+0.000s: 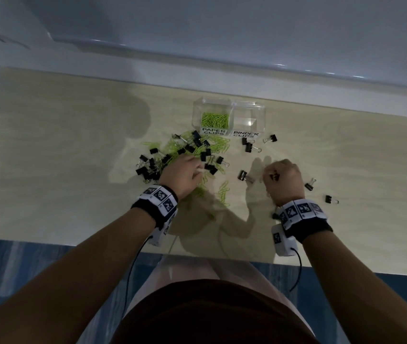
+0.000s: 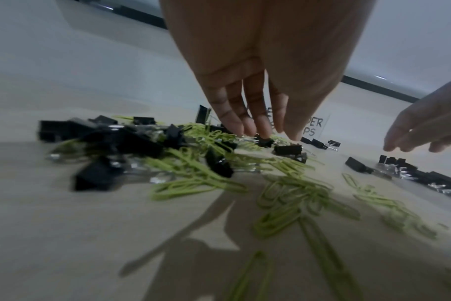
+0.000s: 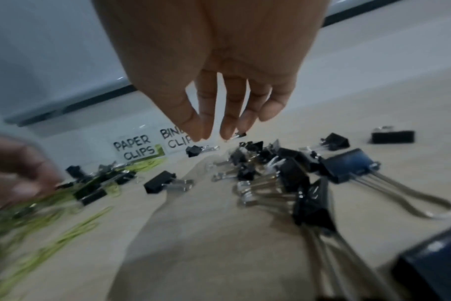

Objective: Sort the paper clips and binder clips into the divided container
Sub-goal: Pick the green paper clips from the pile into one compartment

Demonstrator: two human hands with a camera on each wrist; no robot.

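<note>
A clear divided container [image 1: 262, 112] stands at the back of the table. Its PAPER CLIPS side holds green paper clips [image 1: 215, 119]; the BINDER CLIPS side [image 1: 248, 121] looks empty. In front and to the left lies a mixed pile of black binder clips [image 1: 195, 142] and green paper clips [image 2: 193, 173]. My left hand [image 1: 190, 173] reaches down into this pile with straight fingers [image 2: 247, 126] touching clips, gripping nothing. My right hand [image 1: 282, 175] hovers to the right, its fingers [image 3: 229, 122] hanging loosely above a cluster of binder clips [image 3: 283, 169], holding nothing.
Loose binder clips lie around the right hand: one to its left [image 1: 243, 175], two to its right [image 1: 309, 184], and more near the container [image 1: 270, 138]. A small heap of paper clips [image 1: 223, 193] lies between the hands. The table's front edge [image 1: 98, 242] runs near my wrists.
</note>
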